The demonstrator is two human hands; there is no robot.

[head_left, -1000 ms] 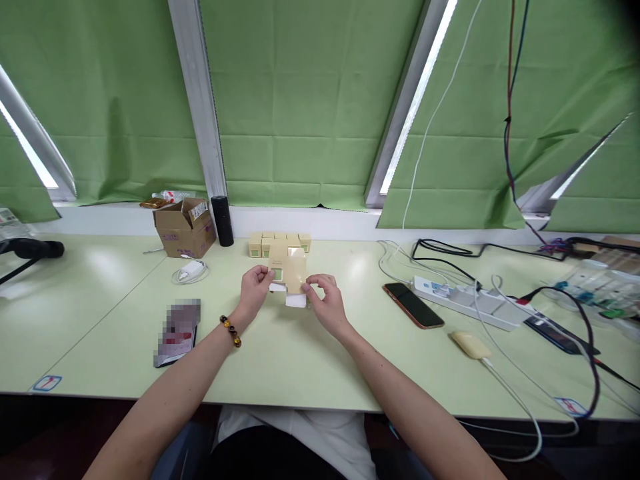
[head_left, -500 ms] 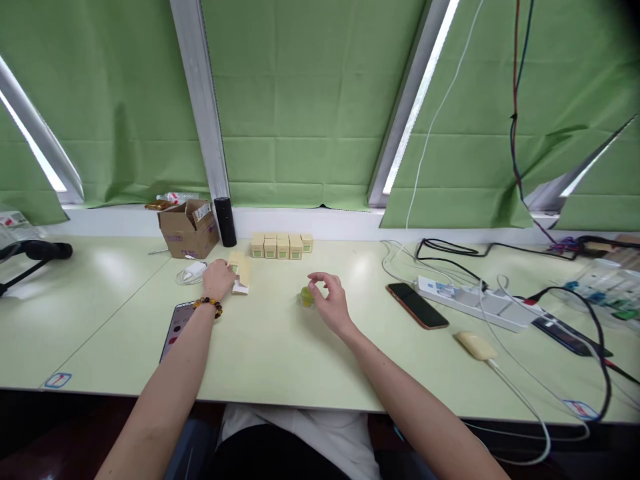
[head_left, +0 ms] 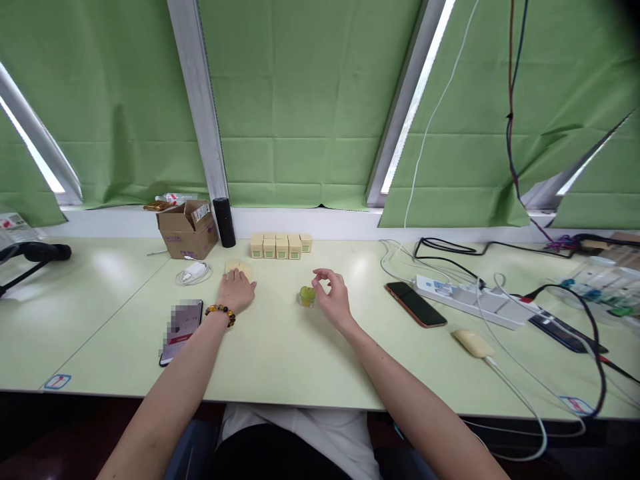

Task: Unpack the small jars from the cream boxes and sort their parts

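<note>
My left hand (head_left: 237, 292), with a beaded bracelet on its wrist, lies palm down on a pale yellow flattened carton (head_left: 243, 267). Its fingers are stretched out and cover most of the carton. Over the middle of the table my right hand (head_left: 334, 299) is curved, thumb and forefinger apart with a gap between them. Just left of its thumb stands a small clear jar with green contents (head_left: 306, 297); I cannot tell whether the hand touches it. Farther back, several small cream boxes with green labels (head_left: 276, 247) stand in a row.
A phone (head_left: 181, 332) lies beside my left forearm, with a white charger and cable (head_left: 194, 272) behind it. A cardboard box (head_left: 187, 233) and black cylinder (head_left: 225, 223) stand at the back left. Another phone (head_left: 416, 305), a power strip (head_left: 470, 301) and loose cables occupy the right.
My left hand has moved right and slightly nearer, from gripping the carton's side to lying flat over it. The carton's white end flap is now out of sight. My right hand has barely moved.
</note>
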